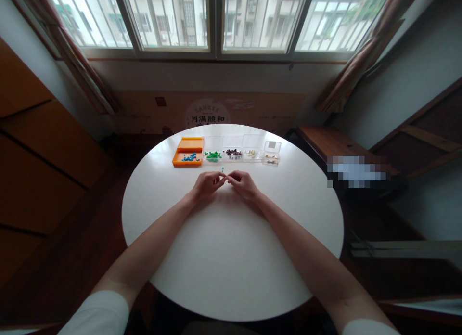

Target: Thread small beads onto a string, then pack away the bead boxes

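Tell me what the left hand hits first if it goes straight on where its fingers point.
The right hand: the left hand points its fingers sideways at it, and the fingertips seem to touch. A small green piece shows just beyond that spot; whether either hand holds it is unclear.

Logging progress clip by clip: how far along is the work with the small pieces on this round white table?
Done: coloured bits lie sorted in the orange tray and four clear plastic boxes. In hand: left hand and right hand pinch a tiny green piece together at mid-table. Left: every box holds pieces; nothing assembled shows, so it looks early.
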`<state>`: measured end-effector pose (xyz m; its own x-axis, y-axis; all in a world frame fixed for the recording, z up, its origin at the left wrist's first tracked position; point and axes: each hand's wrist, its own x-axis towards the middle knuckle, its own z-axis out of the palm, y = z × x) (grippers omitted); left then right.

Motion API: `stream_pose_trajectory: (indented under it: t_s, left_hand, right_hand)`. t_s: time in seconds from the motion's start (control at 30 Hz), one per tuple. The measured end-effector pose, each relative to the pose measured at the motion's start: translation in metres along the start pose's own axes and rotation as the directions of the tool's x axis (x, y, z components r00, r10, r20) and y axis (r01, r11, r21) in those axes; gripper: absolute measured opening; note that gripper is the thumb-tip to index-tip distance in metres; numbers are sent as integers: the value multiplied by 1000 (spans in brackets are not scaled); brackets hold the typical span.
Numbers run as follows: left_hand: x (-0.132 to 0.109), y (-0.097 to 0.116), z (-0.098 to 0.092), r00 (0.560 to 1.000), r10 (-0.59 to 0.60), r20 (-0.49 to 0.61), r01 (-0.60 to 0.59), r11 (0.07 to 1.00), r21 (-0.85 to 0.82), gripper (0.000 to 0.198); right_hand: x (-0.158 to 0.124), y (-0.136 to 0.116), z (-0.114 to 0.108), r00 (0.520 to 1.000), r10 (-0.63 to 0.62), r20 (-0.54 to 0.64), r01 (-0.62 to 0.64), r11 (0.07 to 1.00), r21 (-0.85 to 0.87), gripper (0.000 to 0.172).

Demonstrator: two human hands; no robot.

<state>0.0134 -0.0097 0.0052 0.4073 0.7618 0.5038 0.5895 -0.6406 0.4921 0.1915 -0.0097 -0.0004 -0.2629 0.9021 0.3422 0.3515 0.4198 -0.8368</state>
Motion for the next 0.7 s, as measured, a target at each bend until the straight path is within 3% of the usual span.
stream_pose_trajectory:
  t_s: [0.7]
  left_hand:
    - [0,-1,1,1000,-8,-9,8,1000,9,22]
  right_hand:
    - [1,2,0,1000,24,-10,-23,1000,15,23]
